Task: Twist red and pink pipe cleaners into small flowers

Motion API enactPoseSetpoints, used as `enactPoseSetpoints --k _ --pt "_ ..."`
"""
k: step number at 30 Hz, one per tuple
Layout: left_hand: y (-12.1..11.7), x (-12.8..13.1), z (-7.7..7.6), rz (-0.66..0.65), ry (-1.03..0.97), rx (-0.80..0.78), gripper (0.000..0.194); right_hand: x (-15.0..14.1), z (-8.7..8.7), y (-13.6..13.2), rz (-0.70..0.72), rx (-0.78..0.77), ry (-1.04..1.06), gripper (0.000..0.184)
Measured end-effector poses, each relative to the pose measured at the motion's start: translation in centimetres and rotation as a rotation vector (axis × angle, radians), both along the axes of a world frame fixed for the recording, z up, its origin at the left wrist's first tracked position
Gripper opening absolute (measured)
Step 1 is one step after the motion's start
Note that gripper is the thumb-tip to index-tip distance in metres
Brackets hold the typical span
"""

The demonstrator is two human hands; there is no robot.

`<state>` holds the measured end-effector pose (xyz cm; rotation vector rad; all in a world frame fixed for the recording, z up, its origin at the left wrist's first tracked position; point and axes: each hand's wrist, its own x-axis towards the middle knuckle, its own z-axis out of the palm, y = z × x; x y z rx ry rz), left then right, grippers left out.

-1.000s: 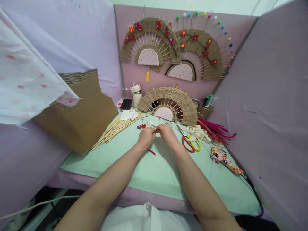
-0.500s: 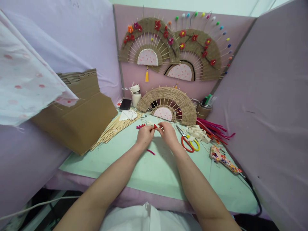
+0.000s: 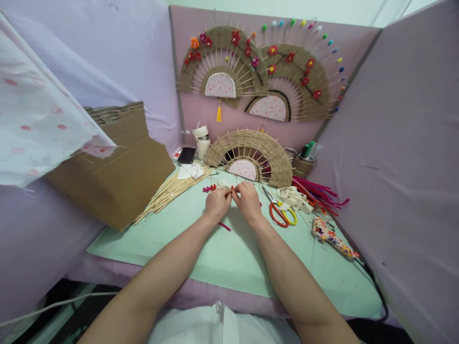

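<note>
My left hand (image 3: 217, 203) and my right hand (image 3: 247, 198) meet above the middle of the green table, fingertips pinched together. Between them is a small bent piece of red pipe cleaner (image 3: 232, 188), mostly covered by the fingers. Just left of the left hand lie small magenta and red pipe cleaner shapes (image 3: 209, 188). A short magenta pipe cleaner piece (image 3: 224, 226) rests on the table below the left hand. A small red bit (image 3: 260, 205) shows at the right edge of my right hand; what it belongs to is hidden.
Scissors (image 3: 278, 214), cream fabric strips (image 3: 294, 198), pink and red pipe cleaners (image 3: 322, 193) and a patterned glue gun (image 3: 333, 238) with its cord lie right. Thin sticks (image 3: 172, 191) and cardboard (image 3: 118, 181) are left. A woven fan (image 3: 251, 138) stands behind the hands.
My right hand has turned and closed in against the left one, covering more of the red piece. A red bit now shows at its right edge. My left hand has hardly moved.
</note>
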<state>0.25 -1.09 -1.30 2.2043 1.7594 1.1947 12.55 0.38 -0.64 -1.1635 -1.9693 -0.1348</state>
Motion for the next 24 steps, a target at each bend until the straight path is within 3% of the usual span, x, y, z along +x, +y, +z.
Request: enactPoseSetpoints --k 5,9,12,17,24 --pt "0.0 0.0 -0.1 -0.011 -0.014 0.002 0.022 -0.2 0.6 -0.6 -0.003 0.019 -0.030 0.018" --pt "0.7 -0.8 0.1 -0.114 -0.188 -0.039 0.021 0.8 1.9 -0.8 0.080 -0.068 0.152 0.016" --pt "1.4 -1.5 0.3 -0.241 -0.359 -0.147 0.018 2.1 2.7 -0.2 0.071 -0.217 0.420 0.022" --pt "2.0 -1.9 0.6 -0.435 -0.423 -0.201 0.018 3.3 2.7 0.6 0.237 -0.681 0.646 0.031" --pt "2.2 -2.3 0.4 -0.539 -0.412 -0.244 0.017 3.1 2.9 0.0 0.309 -0.808 0.645 0.030"
